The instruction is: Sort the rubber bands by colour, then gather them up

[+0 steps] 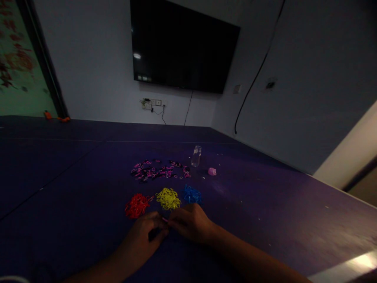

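Note:
Close together in the lower middle, my left hand (150, 228) and my right hand (191, 222) pinch a small pink rubber band (165, 219) between their fingertips. Just beyond them lie three piles of small rubber bands: a red pile (137, 205) by my left hand, a yellow pile (168, 199) in the middle, and a blue pile (192, 194) right behind my right hand. Farther off, pink and black rubber bands (153, 172) are scattered loosely in a wide patch.
A clear plastic bottle (196, 156) stands behind the bands, with a pink cap-like piece (212, 171) to its right. Everything rests on a dark purple surface (73, 177). A large television (182, 47) hangs on the wall above several sockets (153, 103).

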Tool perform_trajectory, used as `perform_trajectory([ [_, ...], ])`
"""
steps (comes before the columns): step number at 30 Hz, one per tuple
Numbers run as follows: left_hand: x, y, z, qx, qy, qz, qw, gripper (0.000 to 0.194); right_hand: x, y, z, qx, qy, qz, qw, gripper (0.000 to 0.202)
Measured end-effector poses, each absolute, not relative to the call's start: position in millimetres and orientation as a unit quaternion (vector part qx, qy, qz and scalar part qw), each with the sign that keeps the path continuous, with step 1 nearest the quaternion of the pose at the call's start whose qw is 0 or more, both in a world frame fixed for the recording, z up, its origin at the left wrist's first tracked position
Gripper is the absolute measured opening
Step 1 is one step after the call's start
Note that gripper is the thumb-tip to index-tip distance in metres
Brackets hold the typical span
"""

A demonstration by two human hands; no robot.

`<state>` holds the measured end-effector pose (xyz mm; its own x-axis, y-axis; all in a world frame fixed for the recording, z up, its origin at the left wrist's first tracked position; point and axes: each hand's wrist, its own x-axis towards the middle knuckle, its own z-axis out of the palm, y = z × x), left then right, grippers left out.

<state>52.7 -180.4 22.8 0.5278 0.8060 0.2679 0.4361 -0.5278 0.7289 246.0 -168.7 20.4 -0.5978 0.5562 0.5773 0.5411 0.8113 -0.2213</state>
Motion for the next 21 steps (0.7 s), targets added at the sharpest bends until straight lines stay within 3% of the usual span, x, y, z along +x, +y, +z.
perform_trajectory([
  [5, 51, -181, 21, 0.829, 0.369, 0.307, 0.287, 0.015, 262, -154, 23, -0.393, -0.794, -0.051, 0.461, 0.023],
  [9, 51, -182, 20, 0.84, 0.356, 0.295, 0.283, 0.023, 286, -132, 28, -0.51, -0.684, -0.091, 0.514, 0.028],
  [14, 51, -186, 20, 0.846, 0.351, 0.282, 0.285, 0.036, 304, -93, 28, -0.606, -0.641, -0.061, 0.468, 0.031],
  [21, 52, -183, 14, 0.844, 0.341, 0.297, 0.289, 0.033, 311, -38, 22, -0.633, -0.678, -0.037, 0.373, 0.024],
])
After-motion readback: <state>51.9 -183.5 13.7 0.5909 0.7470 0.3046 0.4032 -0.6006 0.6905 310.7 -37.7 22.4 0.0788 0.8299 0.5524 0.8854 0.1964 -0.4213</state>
